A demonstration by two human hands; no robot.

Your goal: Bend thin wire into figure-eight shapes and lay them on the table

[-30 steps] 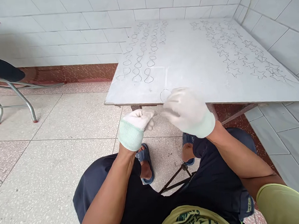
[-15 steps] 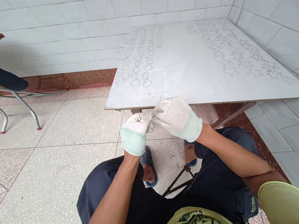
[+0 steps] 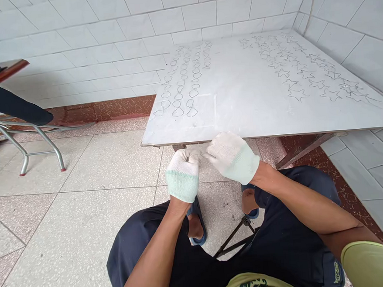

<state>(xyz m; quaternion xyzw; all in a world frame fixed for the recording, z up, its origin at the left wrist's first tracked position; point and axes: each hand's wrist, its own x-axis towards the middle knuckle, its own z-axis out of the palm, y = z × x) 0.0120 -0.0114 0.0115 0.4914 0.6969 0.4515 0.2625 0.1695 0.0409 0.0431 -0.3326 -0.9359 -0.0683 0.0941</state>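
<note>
In white knit gloves with pale green cuffs, my left hand (image 3: 183,172) and my right hand (image 3: 232,156) meet just in front of the table's near edge. Both are closed, fingertips pinched on a thin wire (image 3: 202,154) that barely shows in the small gap between them. Its shape is mostly hidden by the gloves. Beyond my hands, thin wire figure-eights (image 3: 177,108) lie in rows on the left of the white tabletop (image 3: 251,113). Wire stars (image 3: 298,94) are spread in rows on its right side, some overlapping.
White tiled walls (image 3: 137,29) border the table behind and at right. A metal-legged stool (image 3: 38,153) stands at left, with another person's dark trouser leg (image 3: 15,105) over it. Below me, a black folding stand (image 3: 232,234) is between my feet on the speckled floor.
The view has shifted a little left and up. My hands have moved slightly apart at the fingertips, and the wire loop that stood above my right hand no longer shows.
</note>
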